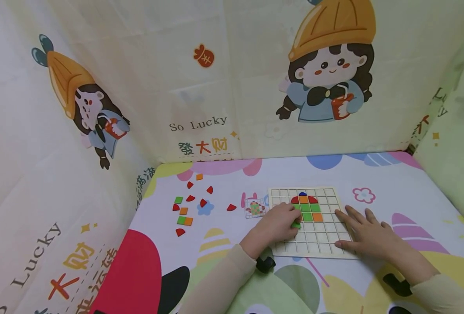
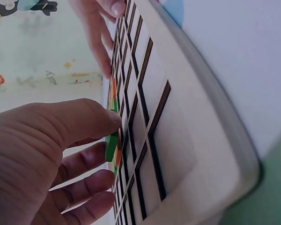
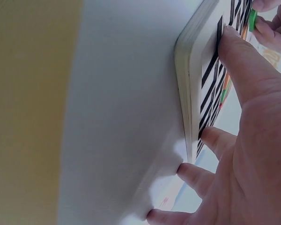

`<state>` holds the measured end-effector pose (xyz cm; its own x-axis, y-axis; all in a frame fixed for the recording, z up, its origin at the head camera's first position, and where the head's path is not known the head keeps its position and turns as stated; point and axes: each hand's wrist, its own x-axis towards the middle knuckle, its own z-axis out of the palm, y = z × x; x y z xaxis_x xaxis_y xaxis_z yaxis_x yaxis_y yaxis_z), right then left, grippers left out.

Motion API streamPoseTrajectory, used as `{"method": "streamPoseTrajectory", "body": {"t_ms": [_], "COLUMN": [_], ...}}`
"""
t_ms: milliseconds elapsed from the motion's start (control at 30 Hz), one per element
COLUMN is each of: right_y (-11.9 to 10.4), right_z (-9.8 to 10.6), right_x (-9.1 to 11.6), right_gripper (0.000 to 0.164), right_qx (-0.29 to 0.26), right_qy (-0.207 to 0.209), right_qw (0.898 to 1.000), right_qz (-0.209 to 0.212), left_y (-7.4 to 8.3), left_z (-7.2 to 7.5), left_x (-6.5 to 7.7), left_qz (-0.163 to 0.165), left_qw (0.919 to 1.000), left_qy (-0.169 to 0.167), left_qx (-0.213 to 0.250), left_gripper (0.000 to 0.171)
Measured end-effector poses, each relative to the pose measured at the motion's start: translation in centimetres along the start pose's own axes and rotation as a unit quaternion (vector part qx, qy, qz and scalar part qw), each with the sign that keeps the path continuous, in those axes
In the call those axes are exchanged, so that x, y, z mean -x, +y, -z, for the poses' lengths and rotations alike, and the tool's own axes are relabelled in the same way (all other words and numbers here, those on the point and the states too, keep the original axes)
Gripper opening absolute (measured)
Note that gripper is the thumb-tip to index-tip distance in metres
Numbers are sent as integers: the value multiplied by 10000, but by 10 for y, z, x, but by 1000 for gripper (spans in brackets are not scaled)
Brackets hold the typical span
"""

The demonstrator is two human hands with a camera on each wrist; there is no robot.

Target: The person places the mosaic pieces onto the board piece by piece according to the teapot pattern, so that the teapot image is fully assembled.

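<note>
A pale grid board (image 1: 314,238) lies on the table, its upper middle filled with a pattern of green squares (image 1: 306,208), orange squares (image 1: 317,216), red quarter-circle pieces (image 1: 313,199) and a blue piece (image 1: 302,193) on top. My left hand (image 1: 277,222) is over the board's left part. Between thumb and fingers it pinches a green tile (image 2: 112,147), held tilted near the grid. My right hand (image 1: 373,235) rests at the board's right edge, fingers spread. In the right wrist view, its thumb touches the grid while two fingertips reach the tabletop beyond the edge.
Left of the board lies a small card (image 1: 254,208) printed with a coloured grid pattern. Farther left are scattered several red quarter-circle pieces (image 1: 231,207), orange squares (image 1: 199,176) and green squares (image 1: 179,200). Printed cloth walls (image 1: 255,87) enclose the table at the back and sides.
</note>
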<state>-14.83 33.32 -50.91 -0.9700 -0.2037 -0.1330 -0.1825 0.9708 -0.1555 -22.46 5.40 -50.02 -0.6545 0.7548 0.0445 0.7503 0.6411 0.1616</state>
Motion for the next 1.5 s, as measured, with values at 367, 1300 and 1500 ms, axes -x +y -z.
{"method": "streamPoseTrajectory", "body": {"t_ms": [367,1300,1500], "right_y": [-1,-2,0], "right_z": [-1,1,1], "right_x": [1,1,1], "right_gripper": [104,104,103], "right_qx": [-39,-124,-115], "right_qy": [21,8,-12], "right_qw": [10000,9999,9999], "right_qz": [11,35,35], "left_y": [3,-2,-17], "left_z": [-7,-3,0], "left_x": [-5,15,29], "left_qz": [-112,138,286], "left_qw": [9997,9992,9987], "left_qy": [67,-47,83], "left_qx": [-228,-382,-421], "left_gripper": [6,7,14]}}
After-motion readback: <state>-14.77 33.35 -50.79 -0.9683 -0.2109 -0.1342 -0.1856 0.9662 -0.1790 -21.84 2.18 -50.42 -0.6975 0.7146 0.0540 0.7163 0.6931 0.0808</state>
